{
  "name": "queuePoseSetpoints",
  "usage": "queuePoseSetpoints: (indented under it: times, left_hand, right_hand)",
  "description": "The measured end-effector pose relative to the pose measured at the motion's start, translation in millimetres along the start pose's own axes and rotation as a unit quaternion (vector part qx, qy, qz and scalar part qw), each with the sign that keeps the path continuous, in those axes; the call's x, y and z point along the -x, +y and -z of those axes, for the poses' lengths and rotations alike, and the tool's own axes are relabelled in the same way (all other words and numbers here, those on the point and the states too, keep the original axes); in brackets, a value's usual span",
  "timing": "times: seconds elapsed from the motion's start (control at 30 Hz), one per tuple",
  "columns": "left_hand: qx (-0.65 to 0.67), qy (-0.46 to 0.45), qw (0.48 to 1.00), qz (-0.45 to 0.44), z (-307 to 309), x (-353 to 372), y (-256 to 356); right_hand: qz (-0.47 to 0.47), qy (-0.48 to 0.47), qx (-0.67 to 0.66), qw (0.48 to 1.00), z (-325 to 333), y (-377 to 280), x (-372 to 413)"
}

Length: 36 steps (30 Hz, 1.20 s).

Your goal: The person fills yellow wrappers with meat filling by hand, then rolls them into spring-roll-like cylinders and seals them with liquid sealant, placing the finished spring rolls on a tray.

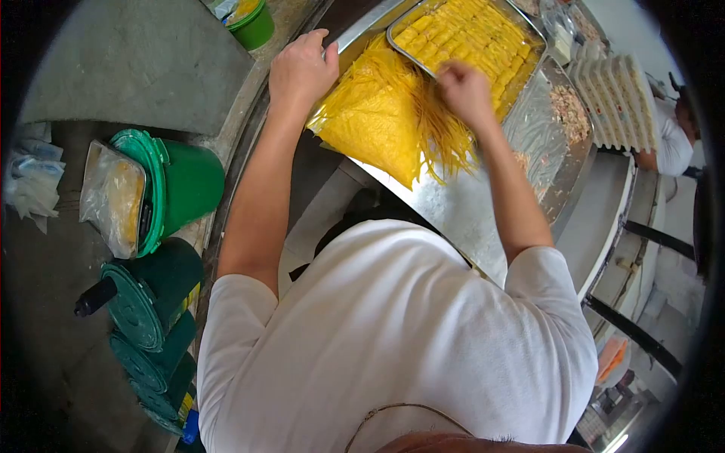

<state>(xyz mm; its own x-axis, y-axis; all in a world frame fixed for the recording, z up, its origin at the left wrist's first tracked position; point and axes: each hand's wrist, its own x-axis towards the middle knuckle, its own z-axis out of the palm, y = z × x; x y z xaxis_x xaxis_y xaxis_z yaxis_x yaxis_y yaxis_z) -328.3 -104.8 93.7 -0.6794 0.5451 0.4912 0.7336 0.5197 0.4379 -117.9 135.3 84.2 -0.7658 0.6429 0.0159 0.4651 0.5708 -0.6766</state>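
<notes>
My left hand [303, 69] is at the table's metal edge, left of a pile of thin yellow sheets [370, 113]. Its fingers point away from me with the thumb apart, and I see nothing in it. My right hand [466, 93] is closed and slightly blurred, over the ragged yellow strips [438, 124] at the pile's right side and by the near rim of a metal tray [414, 54]. Whatever its fingers may hold is hidden. Rows of yellow rolls [472, 34] fill that tray.
Pinkish chopped filling [568, 113] lies with clear plastic [529, 117] on a metal surface at right. Stacked white trays [615, 102] stand beyond, near another person [672, 140]. Several green buckets [189, 181] line the left, one topped by a bagged tray [117, 200].
</notes>
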Motion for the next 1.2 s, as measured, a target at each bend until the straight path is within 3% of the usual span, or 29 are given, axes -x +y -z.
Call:
queuePoseSetpoints:
  times: [0.03, 0.1, 0.17, 0.47, 0.57, 0.63, 0.7, 0.8, 0.9, 0.97, 1.13, 1.2]
  left_hand:
    - [0.002, 0.001, 1.000, -0.005, 0, 0, 0]
    - [0.004, -0.013, 1.000, -0.008, -1, -1, -2]
    - [0.006, -0.029, 1.000, -0.010, 0, 0, -3]
    - [0.001, -0.018, 1.000, -0.024, 2, 1, -2]
    - [0.053, 0.069, 0.990, -0.113, 3, 10, 3]
    - [0.138, -0.008, 0.964, -0.229, 12, 40, 19]
    - [0.212, -0.089, 0.936, -0.267, 9, 103, 50]
    - [0.193, -0.100, 0.939, -0.268, -20, 183, 69]
    - [0.209, -0.177, 0.931, -0.242, -45, 216, 77]
    - [0.287, -0.199, 0.921, -0.175, -50, 227, 96]
    - [0.363, -0.239, 0.880, -0.193, -79, 241, 173]
    - [0.379, -0.191, 0.872, -0.244, -91, 235, 208]
  right_hand:
    - [0.009, -0.072, -0.017, 0.997, -13, -20, 37]
    - [0.102, -0.111, 0.072, 0.986, -52, -29, 101]
    - [0.199, -0.053, 0.136, 0.969, -88, -22, 138]
    - [0.149, -0.007, 0.086, 0.985, -100, -12, 153]
    - [0.108, 0.035, 0.050, 0.992, -89, -14, 153]
    - [0.126, 0.046, 0.074, 0.988, -73, -12, 152]
    - [0.163, 0.036, 0.071, 0.983, -57, -5, 166]
    - [0.157, -0.008, 0.073, 0.985, -39, 17, 193]
    - [0.181, -0.002, 0.095, 0.979, -16, 23, 240]
    - [0.164, 0.006, 0.120, 0.979, -8, 38, 266]
    - [0.095, 0.133, 0.152, 0.975, 14, 115, 306]
    - [0.069, 0.202, 0.154, 0.965, 35, 142, 318]
